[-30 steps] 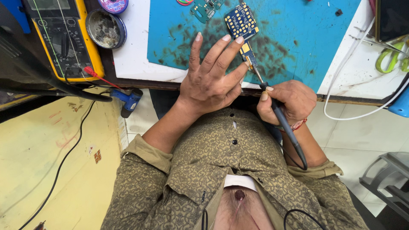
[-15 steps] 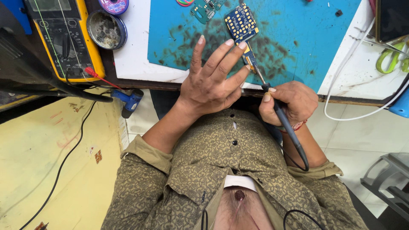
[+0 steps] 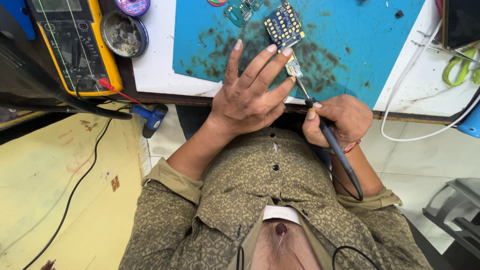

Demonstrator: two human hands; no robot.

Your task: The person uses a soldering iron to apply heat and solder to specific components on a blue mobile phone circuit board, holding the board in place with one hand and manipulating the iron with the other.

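Observation:
My left hand (image 3: 248,95) lies flat with fingers spread on the blue work mat (image 3: 350,45). Its fingertips press on a small yellowish part (image 3: 292,66) just below a dark blue circuit board with gold pads (image 3: 283,25). My right hand (image 3: 336,119) sits at the table's edge, gripping a black soldering iron (image 3: 325,132) like a pen. The iron's metal tip reaches up to the small part beside my left fingertips, and its cord runs down past my wrist.
A yellow multimeter (image 3: 75,42) with a red probe plug (image 3: 107,85) lies at the left, next to a round tin (image 3: 124,34). A green circuit board (image 3: 240,10) is at the mat's top. White cables (image 3: 415,75) and green scissors (image 3: 457,70) lie at the right.
My left fingers have shifted slightly on the small part. The soldering iron and my right hand stay almost in place.

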